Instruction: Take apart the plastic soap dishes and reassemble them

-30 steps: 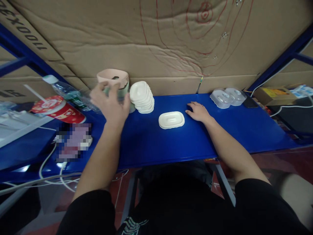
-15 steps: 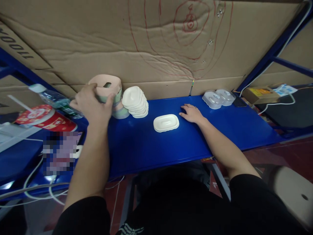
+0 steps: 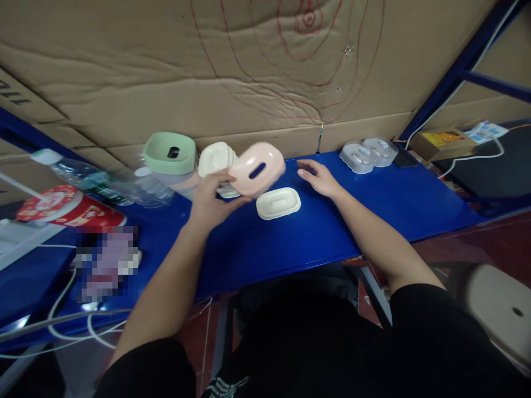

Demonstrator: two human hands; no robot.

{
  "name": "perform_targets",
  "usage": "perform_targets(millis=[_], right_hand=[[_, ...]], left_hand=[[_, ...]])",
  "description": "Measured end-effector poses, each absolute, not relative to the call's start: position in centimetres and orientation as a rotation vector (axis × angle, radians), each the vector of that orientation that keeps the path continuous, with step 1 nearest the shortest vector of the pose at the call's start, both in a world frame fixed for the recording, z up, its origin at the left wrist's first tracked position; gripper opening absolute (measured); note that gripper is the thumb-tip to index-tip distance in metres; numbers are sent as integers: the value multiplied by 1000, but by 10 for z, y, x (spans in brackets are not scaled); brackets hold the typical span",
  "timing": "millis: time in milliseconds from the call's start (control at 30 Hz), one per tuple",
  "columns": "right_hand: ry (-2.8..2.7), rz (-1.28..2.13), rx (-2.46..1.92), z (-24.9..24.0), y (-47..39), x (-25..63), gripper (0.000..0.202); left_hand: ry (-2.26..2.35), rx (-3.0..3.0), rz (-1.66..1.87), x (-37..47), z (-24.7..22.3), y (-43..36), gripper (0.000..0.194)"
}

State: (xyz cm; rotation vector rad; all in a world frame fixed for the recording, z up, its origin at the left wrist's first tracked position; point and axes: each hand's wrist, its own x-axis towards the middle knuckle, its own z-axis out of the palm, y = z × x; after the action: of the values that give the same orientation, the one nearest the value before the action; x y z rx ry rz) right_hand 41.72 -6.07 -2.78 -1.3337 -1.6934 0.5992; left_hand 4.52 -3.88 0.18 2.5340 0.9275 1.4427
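My left hand grips a pink rounded plastic cover with an oval slot by its near left side, lifted above the table. Just below and to the right of it lies a cream oval dish-like piece with a raised middle. My right hand hovers or rests at the table's far side, right of the cream piece, fingers apart and holding nothing. Behind my left hand stand a stack of cream pieces and a stack of slotted covers, a green cover on top.
Two clear plastic pieces sit at the back right, beside a dark flat object. On the left are a red paper cup, a plastic bottle and white cables. A cardboard wall closes the back of the blue table.
My left hand has taken the pink cover off the stack and carried it right, uncovering the green one. My right hand has lifted slightly, its fingers more gathered.
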Motion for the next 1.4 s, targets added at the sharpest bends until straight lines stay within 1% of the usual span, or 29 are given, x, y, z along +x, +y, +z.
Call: perform_targets(millis=[67,100,200,267,367,467,567,800,933,1000,1100,1167,1233,1267,1300,1400], right_hand=[[-1678,741,-1216,-26,-63,413,75],[-1697,809,-1188,-25,-64,411,73],[-1783,936,-1213,-24,-70,404,56],[-1821,931,-1266,-23,-72,401,48],[-1906,797,-1333,-21,-75,400,41],[-2021,660,-1364,-15,-78,402,38],[-2118,649,-1432,-9,-81,404,36],[-2243,625,-1583,-3,-88,398,48],[-2246,591,-1605,-5,-89,395,55],[-2242,573,-1633,-6,-89,395,56],[-2238,545,-1686,-8,-87,395,52],[-2244,523,-1695,-8,-86,395,53],[-2249,521,-1691,-8,-85,395,55],[-2248,524,-1690,-8,-85,395,55],[-2245,528,-1691,-8,-85,395,55],[-2230,545,-1700,-8,-86,395,54]], left_hand=[[826,2561,1195,58,-8,-44,57],[812,2553,1084,62,-12,-46,56],[832,2502,838,64,-18,-47,54],[854,2476,737,63,-19,-46,54],[889,2467,593,62,-21,-43,58],[892,2476,511,64,-22,-43,60],[874,2496,491,66,-20,-44,57],[881,2622,415,64,-17,-42,53],[920,2656,553,61,-11,-45,54],[1039,2642,728,55,-2,-45,48],[1513,2537,1217,31,17,-38,29],[1894,2338,1659,6,30,-30,26],[2128,2086,2014,-22,39,-21,23],[2189,2036,2009,-34,42,-17,23],[2247,1995,1931,-45,43,-14,28],[2365,1845,1547,-61,39,-10,43]])
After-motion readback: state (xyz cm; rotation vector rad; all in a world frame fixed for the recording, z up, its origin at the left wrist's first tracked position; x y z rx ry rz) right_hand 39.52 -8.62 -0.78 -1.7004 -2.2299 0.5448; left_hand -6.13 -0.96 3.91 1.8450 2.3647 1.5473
